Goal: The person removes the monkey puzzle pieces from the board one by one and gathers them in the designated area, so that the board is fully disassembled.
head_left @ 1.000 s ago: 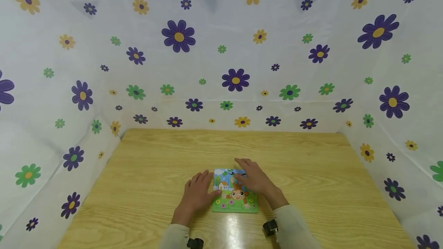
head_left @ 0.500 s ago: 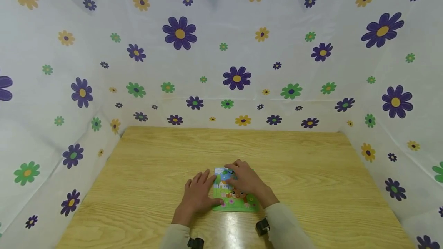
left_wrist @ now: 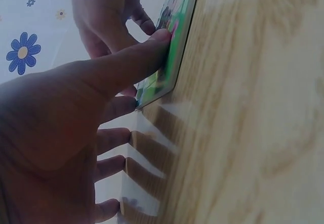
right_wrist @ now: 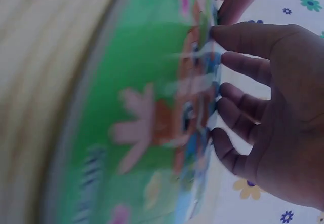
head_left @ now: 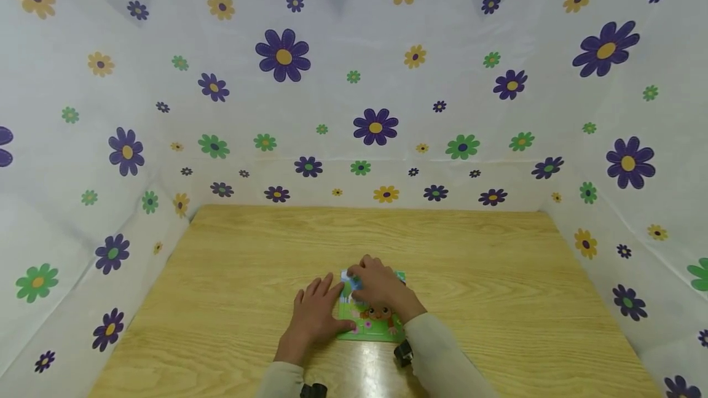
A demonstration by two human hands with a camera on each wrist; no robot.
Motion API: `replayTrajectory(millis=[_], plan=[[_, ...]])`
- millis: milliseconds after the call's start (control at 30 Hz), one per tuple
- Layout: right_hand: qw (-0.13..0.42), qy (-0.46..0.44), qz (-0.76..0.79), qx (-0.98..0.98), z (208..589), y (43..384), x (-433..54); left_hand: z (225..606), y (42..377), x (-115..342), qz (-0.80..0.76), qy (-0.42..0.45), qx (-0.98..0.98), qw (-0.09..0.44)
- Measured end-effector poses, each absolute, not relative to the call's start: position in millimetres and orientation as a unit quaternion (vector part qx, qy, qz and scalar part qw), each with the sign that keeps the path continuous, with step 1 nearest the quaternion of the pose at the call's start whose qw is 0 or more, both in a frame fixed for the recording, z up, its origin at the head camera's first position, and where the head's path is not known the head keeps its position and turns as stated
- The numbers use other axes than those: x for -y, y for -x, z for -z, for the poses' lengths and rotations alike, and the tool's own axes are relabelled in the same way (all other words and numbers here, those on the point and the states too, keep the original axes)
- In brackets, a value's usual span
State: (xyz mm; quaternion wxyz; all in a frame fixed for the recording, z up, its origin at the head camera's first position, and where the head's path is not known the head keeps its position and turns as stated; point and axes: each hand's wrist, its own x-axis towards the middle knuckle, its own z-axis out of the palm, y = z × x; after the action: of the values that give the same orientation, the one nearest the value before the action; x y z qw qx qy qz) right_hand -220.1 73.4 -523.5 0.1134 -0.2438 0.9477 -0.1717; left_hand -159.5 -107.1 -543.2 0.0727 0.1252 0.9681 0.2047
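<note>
A square jigsaw puzzle (head_left: 370, 329) with a monkey, house and flowers lies flat on the table. My left hand (head_left: 316, 319) spreads its fingers along the puzzle's left edge. In the left wrist view its thumb (left_wrist: 136, 57) rests on the picture's green border, the other fingertips reaching down to the tabletop. My right hand (head_left: 383, 290) is over the puzzle's upper part, covering much of it. As the right wrist view shows, its slightly bent fingertips (right_wrist: 225, 112) touch the picture, with no separate piece visible between them.
The puzzle is on a wood-grain table (head_left: 498, 287). White sheeting (head_left: 332, 97) printed with flowers encloses the table at the back and both sides. Dark wrist cameras (head_left: 404, 354) are strapped near the light sleeves (head_left: 448, 355).
My right hand has moved left across the puzzle, from its upper right toward its upper left. The left thumb has shifted slightly down the puzzle's left side.
</note>
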Motion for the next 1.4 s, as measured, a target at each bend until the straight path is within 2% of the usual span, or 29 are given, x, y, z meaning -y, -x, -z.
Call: replayTrajectory(millis=[267, 433, 967, 1400], plan=[[0.144, 0.237, 0.111, -0.954, 509.1, 222.6, -65.4, 544.9, 159.5, 106.1, -0.212, -0.121, -0.967, 0.071], [0.146, 0.241, 0.098, -0.955, 500.9, 222.1, -61.4, 544.3, 159.1, 106.3, -0.219, -0.120, -0.966, 0.068], [0.198, 0.213, 0.086, -0.953, 502.4, 233.8, -51.3, 546.0, 157.6, 106.1, -0.228, -0.122, -0.964, 0.061], [0.177, 0.232, 0.130, -0.948, 505.1, 234.5, -58.1, 542.2, 156.7, 105.5, -0.223, -0.122, -0.965, 0.062]])
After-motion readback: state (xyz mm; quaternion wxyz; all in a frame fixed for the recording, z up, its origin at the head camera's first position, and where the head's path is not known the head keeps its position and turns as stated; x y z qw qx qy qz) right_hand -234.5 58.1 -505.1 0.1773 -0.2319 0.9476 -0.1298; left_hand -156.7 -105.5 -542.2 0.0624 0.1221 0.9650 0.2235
